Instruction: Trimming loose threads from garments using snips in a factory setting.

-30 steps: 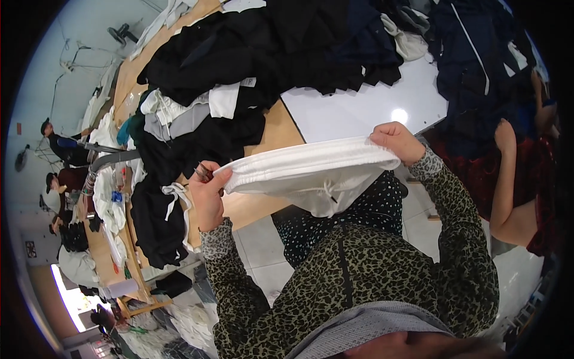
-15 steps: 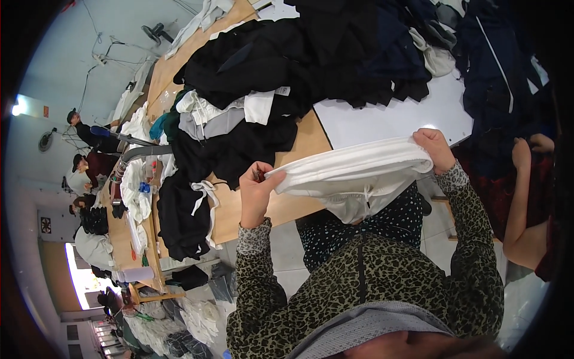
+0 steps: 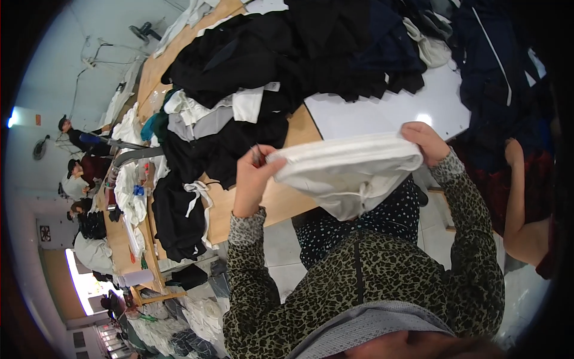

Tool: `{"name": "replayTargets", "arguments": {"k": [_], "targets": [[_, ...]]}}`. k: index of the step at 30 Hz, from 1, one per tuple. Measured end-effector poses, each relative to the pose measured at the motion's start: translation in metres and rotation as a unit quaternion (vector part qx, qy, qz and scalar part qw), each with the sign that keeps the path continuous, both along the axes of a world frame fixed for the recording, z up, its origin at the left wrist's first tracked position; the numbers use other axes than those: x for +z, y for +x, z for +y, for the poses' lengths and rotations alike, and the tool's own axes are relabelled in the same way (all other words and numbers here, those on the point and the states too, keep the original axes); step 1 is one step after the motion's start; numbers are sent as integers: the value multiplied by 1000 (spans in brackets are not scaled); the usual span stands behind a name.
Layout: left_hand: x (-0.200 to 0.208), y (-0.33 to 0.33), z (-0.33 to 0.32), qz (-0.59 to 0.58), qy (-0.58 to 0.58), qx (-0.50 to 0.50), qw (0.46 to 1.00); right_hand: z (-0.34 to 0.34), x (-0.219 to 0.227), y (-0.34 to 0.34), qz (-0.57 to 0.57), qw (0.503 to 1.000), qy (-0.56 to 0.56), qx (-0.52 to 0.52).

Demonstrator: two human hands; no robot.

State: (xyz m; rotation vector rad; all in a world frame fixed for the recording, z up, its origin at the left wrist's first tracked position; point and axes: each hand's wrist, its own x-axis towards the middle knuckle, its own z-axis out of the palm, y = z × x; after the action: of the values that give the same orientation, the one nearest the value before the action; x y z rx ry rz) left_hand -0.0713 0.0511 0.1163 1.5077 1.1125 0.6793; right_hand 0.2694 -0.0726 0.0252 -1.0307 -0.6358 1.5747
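Note:
Stretched between my hands is a white garment (image 3: 347,173) with a wide, stitched waistband and a drawstring hanging at its front. My left hand (image 3: 252,182) pinches one end of the waistband, and a small dark thing I cannot make out shows by its fingers. At the opposite end, my right hand (image 3: 426,142) grips the band with its fingers closed. The garment's lower part hangs in front of my lap, above the near edge of the wooden table (image 3: 239,206).
Black garments (image 3: 233,60) lie heaped across the table, with white and grey pieces (image 3: 197,116) among them. A white board (image 3: 359,119) lies on the tabletop. Close on my right is another person's arm (image 3: 515,197). A curved grey tube (image 3: 134,154) stands on the left.
The garment and both hands have shifted slightly left, and its waistband looks blurred by motion. On the right, only one of the co-worker's hands shows clearly now.

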Motion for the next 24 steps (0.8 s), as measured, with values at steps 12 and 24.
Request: {"name": "replayTargets", "arguments": {"k": [12, 24], "targets": [[-78, 39, -34, 41, 138, -126, 982, 27, 13, -72, 325, 940, -11, -101], [-150, 27, -108, 174, 423, -57, 888, 14, -8, -46, 396, 888, 21, -233]]}}
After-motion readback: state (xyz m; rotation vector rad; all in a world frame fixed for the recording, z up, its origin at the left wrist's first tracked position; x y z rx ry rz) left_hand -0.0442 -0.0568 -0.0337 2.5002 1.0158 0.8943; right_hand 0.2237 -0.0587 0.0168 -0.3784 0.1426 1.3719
